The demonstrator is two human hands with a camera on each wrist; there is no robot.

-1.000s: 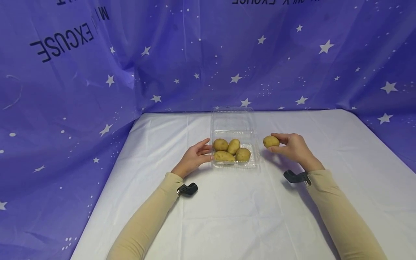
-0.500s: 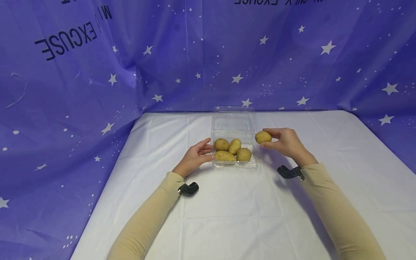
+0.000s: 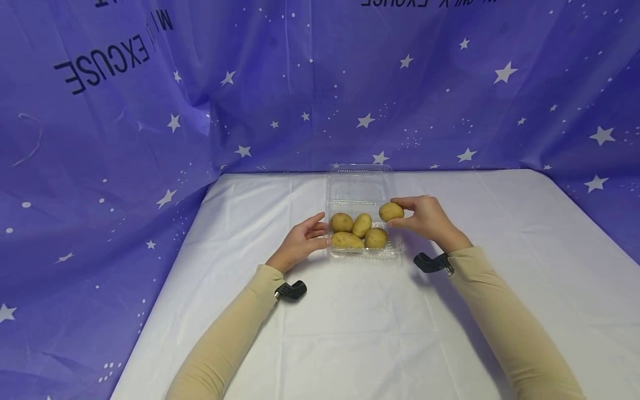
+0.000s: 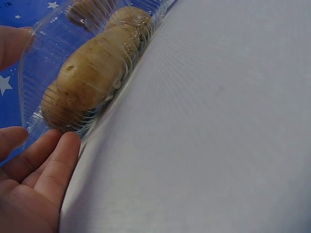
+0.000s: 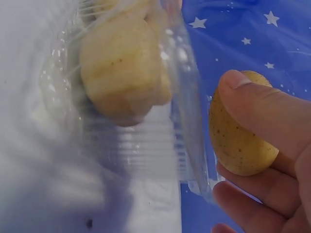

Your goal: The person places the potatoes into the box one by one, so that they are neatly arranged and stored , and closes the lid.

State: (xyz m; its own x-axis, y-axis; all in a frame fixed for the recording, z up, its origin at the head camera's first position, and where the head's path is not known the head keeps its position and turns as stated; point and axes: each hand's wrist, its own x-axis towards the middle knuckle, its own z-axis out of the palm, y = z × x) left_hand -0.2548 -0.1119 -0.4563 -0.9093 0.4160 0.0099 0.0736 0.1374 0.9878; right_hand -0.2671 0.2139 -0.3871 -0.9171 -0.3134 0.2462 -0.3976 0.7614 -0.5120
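My right hand (image 3: 427,218) pinches a small yellow potato (image 3: 391,211) between thumb and fingers. It holds the potato over the right part of a clear plastic clamshell box (image 3: 362,253). In the right wrist view the held potato (image 5: 238,133) shows its speckled skin beside the box wall. Several potatoes (image 3: 347,240) lie in the box, mostly towards its left side. My left hand (image 3: 298,243) rests its fairly straight fingers against the box's left side. In the left wrist view those fingertips (image 4: 70,141) are right at the ribbed plastic, with a large potato (image 4: 92,68) behind it.
The box's hinged lid (image 3: 360,183) stands up at the back. A white cloth (image 3: 350,333) covers the table, and a purple star-patterned curtain (image 3: 320,83) hangs behind and at the left. Each wrist carries a dark camera mount (image 3: 291,290).
My right hand has carried the potato leftwards from beside the box to over its right part. My left hand has stayed at the box's left side.
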